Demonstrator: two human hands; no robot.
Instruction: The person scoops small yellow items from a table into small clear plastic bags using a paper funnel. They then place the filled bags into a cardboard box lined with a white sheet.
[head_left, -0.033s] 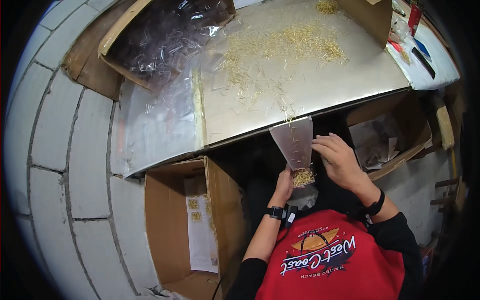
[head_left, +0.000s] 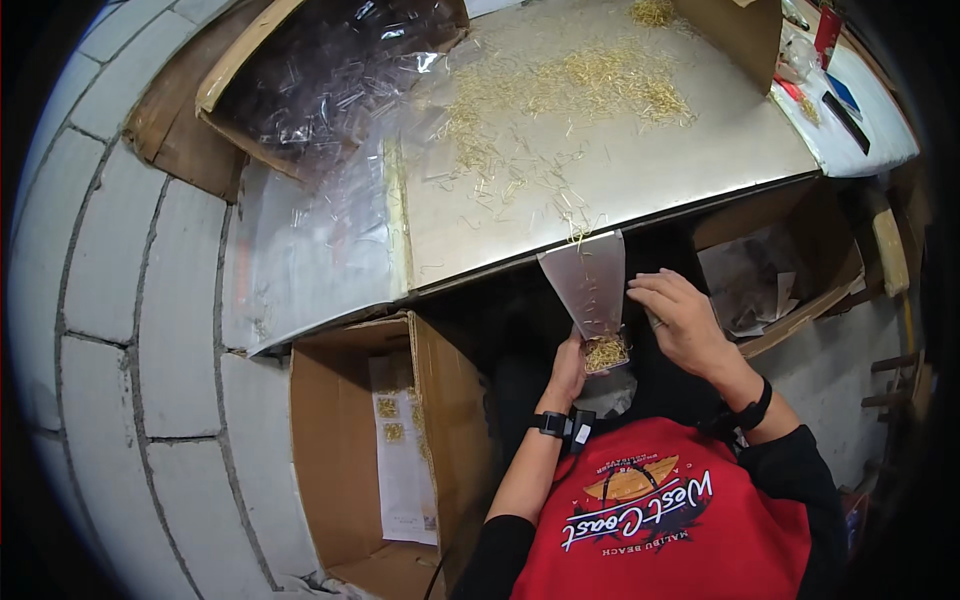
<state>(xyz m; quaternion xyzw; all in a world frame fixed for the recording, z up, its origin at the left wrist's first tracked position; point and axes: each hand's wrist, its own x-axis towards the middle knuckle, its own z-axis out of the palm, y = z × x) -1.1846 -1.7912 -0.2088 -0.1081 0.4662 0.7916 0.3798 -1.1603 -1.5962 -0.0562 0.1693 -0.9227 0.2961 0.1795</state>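
Note:
My left hand (head_left: 569,368) is closed around a small clear plastic box (head_left: 627,367), holding it below the table's front edge. Gold-coloured wire hooks (head_left: 603,353) fill the box. Its mouth sits at the narrow lower end of a pale translucent chute (head_left: 590,265) that hangs from the edge. A few hooks lie along the chute and more trail over its top. Just right of the chute is my right hand (head_left: 681,315), its fingers stretched toward it and apart from it, with nothing visible in them. Many loose gold hooks (head_left: 625,80) are spread across the tabletop (head_left: 720,155).
At the back left, a tipped cardboard box (head_left: 232,85) spills clear plastic pieces. An upright carton (head_left: 345,440) holding filled packs stands at lower left. Another carton (head_left: 800,325) with clear bags is under the table at right. A brick wall (head_left: 105,250) bounds the left side.
My right hand has shifted very slightly to the right, away from the chute. The left hand and the box hold still.

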